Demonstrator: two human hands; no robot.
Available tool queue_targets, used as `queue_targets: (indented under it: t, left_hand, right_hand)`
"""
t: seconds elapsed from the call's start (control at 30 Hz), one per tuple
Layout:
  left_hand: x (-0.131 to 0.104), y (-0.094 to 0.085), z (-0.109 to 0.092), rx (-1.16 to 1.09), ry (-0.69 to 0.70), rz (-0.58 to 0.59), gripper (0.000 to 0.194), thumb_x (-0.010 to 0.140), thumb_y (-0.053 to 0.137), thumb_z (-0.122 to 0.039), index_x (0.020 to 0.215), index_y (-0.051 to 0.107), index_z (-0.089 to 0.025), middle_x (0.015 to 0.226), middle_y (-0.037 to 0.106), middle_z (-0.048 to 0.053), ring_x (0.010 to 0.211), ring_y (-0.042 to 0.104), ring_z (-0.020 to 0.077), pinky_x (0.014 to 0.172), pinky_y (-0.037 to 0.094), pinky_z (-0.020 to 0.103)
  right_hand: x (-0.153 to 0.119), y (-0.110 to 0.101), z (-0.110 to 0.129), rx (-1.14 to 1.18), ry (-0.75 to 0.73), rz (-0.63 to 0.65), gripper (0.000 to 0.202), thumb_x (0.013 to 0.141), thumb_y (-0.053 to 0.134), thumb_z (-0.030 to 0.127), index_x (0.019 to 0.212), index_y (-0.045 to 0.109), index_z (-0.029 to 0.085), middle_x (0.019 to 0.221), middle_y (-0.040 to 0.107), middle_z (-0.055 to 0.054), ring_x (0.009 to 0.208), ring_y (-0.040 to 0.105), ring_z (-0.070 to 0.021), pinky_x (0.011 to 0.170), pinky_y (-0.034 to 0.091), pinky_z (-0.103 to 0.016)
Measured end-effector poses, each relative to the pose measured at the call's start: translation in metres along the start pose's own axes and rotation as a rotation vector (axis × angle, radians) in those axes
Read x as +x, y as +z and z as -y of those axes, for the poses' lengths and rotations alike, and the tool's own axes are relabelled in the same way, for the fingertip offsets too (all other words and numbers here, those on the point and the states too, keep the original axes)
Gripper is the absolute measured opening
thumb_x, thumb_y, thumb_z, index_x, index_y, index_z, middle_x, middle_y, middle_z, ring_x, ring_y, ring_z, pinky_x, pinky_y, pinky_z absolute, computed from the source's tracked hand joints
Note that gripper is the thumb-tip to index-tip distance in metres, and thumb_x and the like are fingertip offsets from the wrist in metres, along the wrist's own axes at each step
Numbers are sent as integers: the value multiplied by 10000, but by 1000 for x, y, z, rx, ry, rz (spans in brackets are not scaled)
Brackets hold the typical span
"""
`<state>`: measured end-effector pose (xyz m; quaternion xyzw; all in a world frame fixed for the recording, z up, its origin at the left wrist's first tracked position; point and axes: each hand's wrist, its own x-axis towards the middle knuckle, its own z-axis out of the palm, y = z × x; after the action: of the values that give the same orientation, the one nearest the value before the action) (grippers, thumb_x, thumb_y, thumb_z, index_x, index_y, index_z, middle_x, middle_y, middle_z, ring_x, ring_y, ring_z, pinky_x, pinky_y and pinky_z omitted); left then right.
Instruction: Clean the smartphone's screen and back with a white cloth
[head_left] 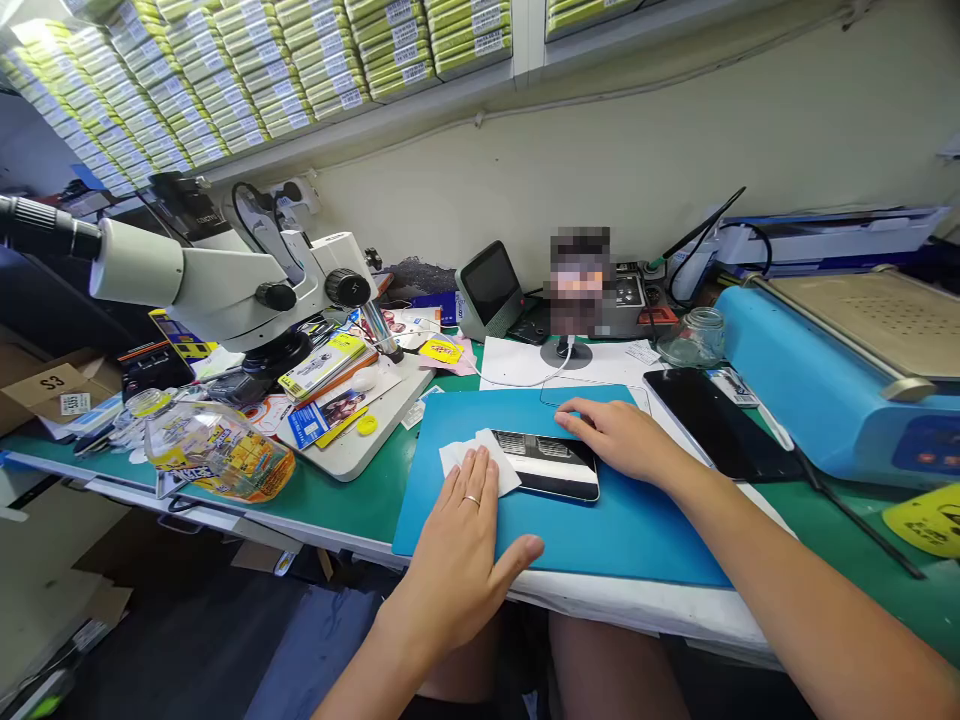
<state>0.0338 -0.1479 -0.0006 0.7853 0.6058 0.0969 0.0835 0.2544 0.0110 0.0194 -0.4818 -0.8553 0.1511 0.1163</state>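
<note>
A smartphone lies flat on the blue mat, its upward side dark with a broad white band and two grid-like patches. My left hand rests flat, fingers stretched and thumb spread, on a white wipe that covers the phone's left end. At the phone's upper right corner, my right hand touches the edge with thumb and fingers extended, not wrapped round it. Part of that corner is hidden under the hand.
A microscope and a plastic jar stand left. Behind the mat are a small screen device and a white cable. To the right lie a black tablet-like panel, a glass jar and a blue machine.
</note>
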Motion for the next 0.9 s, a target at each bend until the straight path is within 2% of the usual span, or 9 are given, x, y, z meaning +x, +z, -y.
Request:
queue_targets:
  t: [0.13, 0.23, 0.3, 0.4, 0.53, 0.6, 0.77, 0.9]
  left_hand:
    - [31, -5, 0, -13, 2, 5, 856, 1014, 231, -662, 1551, 232, 5, 1624, 154, 215, 1518, 111, 307, 1227, 212, 502]
    - [44, -6, -2, -8, -14, -5, 870, 1007, 233, -672, 1540, 259, 15, 1617, 173, 235, 1515, 116, 323, 1225, 208, 512]
    - [43, -6, -4, -2, -23, -4, 881, 1001, 244, -677, 1540, 259, 20, 1619, 157, 236, 1515, 108, 326, 1227, 204, 506]
    - [27, -4, -6, -6, -23, -6, 876, 1001, 261, -674, 1552, 241, 7, 1624, 135, 217, 1515, 103, 315, 1230, 209, 495]
    - [8, -1, -7, -20, -16, -28, 844, 1005, 303, -656, 1579, 187, -48, 1632, 99, 174, 1514, 89, 307, 1226, 227, 513]
    - [6, 0, -7, -26, -14, -23, 839, 1007, 308, -653, 1583, 181, -57, 1632, 92, 168, 1514, 88, 308, 1223, 234, 519]
    - [16, -3, -5, -19, -18, 29, 848, 1014, 265, -653, 1573, 193, -20, 1631, 86, 176, 1517, 76, 298, 1230, 216, 494]
    - [26, -5, -2, -28, -22, 27, 847, 1014, 236, -661, 1571, 203, -23, 1630, 103, 178, 1517, 87, 295, 1221, 237, 491]
  right_hand:
    - [-2, -2, 1, 9, -69, 26, 487, 966, 381, 604, 1126, 696, 270, 728, 735, -24, 749, 685, -257, 601, 406, -318]
    - [-4, -6, 3, 11, -139, 90, 575, 888, 466, 702, 1187, 688, 264, 746, 729, -28, 720, 678, -256, 584, 408, -320]
    - [-6, -10, 4, 13, -165, 131, 631, 829, 538, 729, 1225, 684, 261, 820, 746, -47, 757, 688, -276, 605, 436, -335]
    - [-10, -15, 5, 22, -184, 173, 709, 729, 654, 728, 1270, 673, 269, 977, 766, -73, 860, 698, -319, 686, 491, -378]
    - [-17, -17, 2, 9, -226, 214, 895, 616, 732, 750, 1378, 594, 301, 1189, 717, -95, 1055, 656, -388, 827, 509, -458]
    - [-20, -16, 1, 0, -236, 217, 921, 614, 724, 762, 1403, 567, 313, 1188, 707, -95, 1081, 644, -397, 842, 507, -467]
    - [-24, -15, 5, -15, -227, 186, 746, 710, 703, 654, 1359, 598, 303, 1087, 712, -76, 977, 671, -352, 764, 513, -424]
    - [-25, -15, 9, -34, -239, 136, 688, 731, 694, 591, 1337, 609, 275, 1079, 694, -87, 959, 667, -341, 745, 514, -421]
